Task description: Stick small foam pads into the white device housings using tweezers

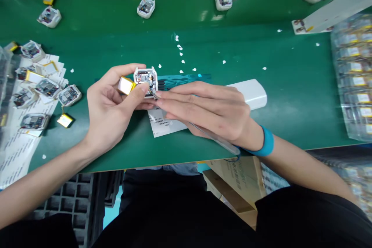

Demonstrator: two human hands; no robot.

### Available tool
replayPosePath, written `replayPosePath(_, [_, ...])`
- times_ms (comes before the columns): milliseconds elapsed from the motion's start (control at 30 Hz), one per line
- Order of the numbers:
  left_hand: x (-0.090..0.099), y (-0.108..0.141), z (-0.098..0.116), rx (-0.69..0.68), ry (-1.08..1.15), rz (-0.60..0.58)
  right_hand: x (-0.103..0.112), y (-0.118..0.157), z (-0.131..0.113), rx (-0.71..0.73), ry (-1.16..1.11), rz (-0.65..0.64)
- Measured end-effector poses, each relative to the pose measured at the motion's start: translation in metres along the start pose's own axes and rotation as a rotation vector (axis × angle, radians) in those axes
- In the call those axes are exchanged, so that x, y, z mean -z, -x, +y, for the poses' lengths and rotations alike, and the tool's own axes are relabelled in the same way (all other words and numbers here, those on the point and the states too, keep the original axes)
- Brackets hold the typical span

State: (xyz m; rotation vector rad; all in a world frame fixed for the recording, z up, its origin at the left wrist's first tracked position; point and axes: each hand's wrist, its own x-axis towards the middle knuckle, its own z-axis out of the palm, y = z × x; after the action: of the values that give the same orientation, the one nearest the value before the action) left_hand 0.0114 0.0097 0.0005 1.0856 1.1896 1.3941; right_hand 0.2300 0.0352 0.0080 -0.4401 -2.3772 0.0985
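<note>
My left hand is closed around a white smartwatch case, its circuit board facing up. The thumb presses on the board. A small yellow-edged battery sits beside the case, against the left fingers. My right hand is closed on slim metal tweezers, their tip at the lower right corner of the case. The exact contact at the tip is hidden by the fingers. Under the right hand lie a printed white sheet and a smooth white object.
More opened watch cases with batteries lie on printed paper at left. Several cases line the back of the green table. Small white stickers dot the surface. A clear tray and a white bracket stand right.
</note>
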Motion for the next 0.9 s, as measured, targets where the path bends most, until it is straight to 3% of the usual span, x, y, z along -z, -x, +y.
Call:
replayPosePath(133, [0.000, -0.001, -0.002, 0.060, -0.004, 0.018, -0.008, 0.002, 0.007, 0.061, 0.023, 0.041])
replayPosePath(367, [0.010, -0.005, 0.000, 0.087, -0.024, -0.086, 0.003, 0.001, 0.009, -0.080, 0.033, -0.008])
replayPosePath(433, [0.015, -0.024, -0.002, 0.034, -0.093, -0.094, 0.004, 0.002, 0.009, -0.034, 0.060, 0.016])
replayPosePath(500, [0.024, -0.060, -0.007, -0.020, -0.270, -0.060, 0.001, 0.002, 0.010, 0.041, 0.100, 0.058])
replayPosePath(600, [0.050, -0.133, -0.013, 0.033, -0.734, 0.186, -0.004, 0.002, 0.011, 0.124, 0.148, 0.114])
replayPosePath(700, [0.084, -0.187, -0.007, 0.022, -0.858, 0.253, -0.006, 0.000, 0.011, 0.162, 0.171, 0.131])
replayPosePath(767, [0.106, -0.198, 0.003, 0.019, -0.913, 0.253, -0.006, -0.001, 0.010, 0.196, 0.201, 0.131])
replayPosePath(900, [0.147, -0.182, 0.021, -0.017, -1.020, 0.289, -0.005, -0.004, 0.006, 0.247, 0.248, 0.146])
